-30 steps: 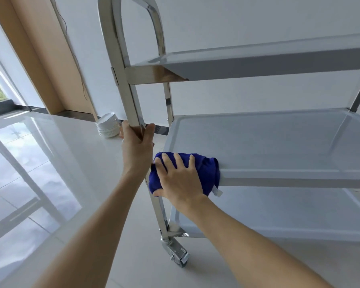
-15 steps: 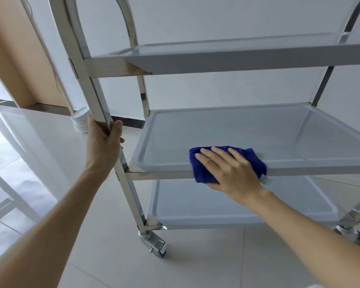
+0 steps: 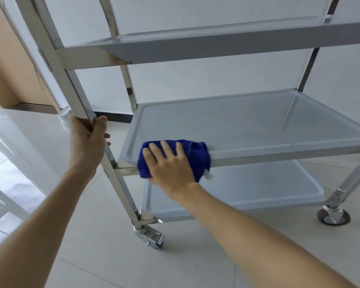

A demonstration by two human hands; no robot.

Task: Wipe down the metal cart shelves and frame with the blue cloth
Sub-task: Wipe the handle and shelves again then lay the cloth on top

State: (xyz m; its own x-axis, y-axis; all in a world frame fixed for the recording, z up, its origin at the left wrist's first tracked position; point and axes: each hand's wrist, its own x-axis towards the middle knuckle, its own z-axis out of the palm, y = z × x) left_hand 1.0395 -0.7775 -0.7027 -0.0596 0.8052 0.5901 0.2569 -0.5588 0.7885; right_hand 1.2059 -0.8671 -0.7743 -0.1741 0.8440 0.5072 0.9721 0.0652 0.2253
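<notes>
A three-shelf metal cart point(image 3: 258, 154) stands on the tiled floor in front of me. My left hand point(image 3: 85, 140) grips its near left upright post point(image 3: 71, 84) just above the middle shelf. The blue cloth point(image 3: 200, 154) is draped over the front rim of the middle shelf point(image 3: 237, 123) near its left corner. My right hand point(image 3: 170, 165) presses flat on the cloth with fingers spread, thumb under the rim out of sight. The top shelf point(image 3: 216, 44) and bottom shelf point(image 3: 258, 190) hold nothing.
Castor wheels sit under the cart at the front left point(image 3: 154, 240) and right point(image 3: 333, 217). A white stack of bowls point(image 3: 63, 119) stands on the floor behind the post, by the wall. A wooden panel point(image 3: 6, 65) is at the left.
My right hand has slid the cloth left along the middle shelf's front rim, back toward the corner post. The view has shifted; my left hand keeps its grip on the post.
</notes>
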